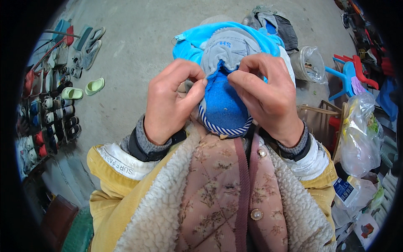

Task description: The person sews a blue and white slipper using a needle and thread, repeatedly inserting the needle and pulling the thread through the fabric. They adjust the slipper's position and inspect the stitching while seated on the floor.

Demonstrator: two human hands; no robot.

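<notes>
A cloth slipper [226, 110] lies over my lap, its heel toward me. It has a grey upper with blue lettering, a blue sole inside, and navy-and-white striped edging. At the left of its opening, my left hand [171, 101] pinches the upper's edge between thumb and forefinger. My right hand [270, 94] pinches the same edge on the other side, and the fabric puckers between them, showing blue lining. Whether a needle or thread sits in the fingers cannot be made out. Under the slipper's far end is a bright blue garment [191, 37] with a zipper pull.
On the left stand a shoe rack [50, 115] full of shoes and a pair of pale green slippers [95, 86]. At right are a lined bucket [310, 64], a blue stool [346, 80] and plastic bags [360, 134]. Beyond the lap lies a dark grey bundle [285, 31].
</notes>
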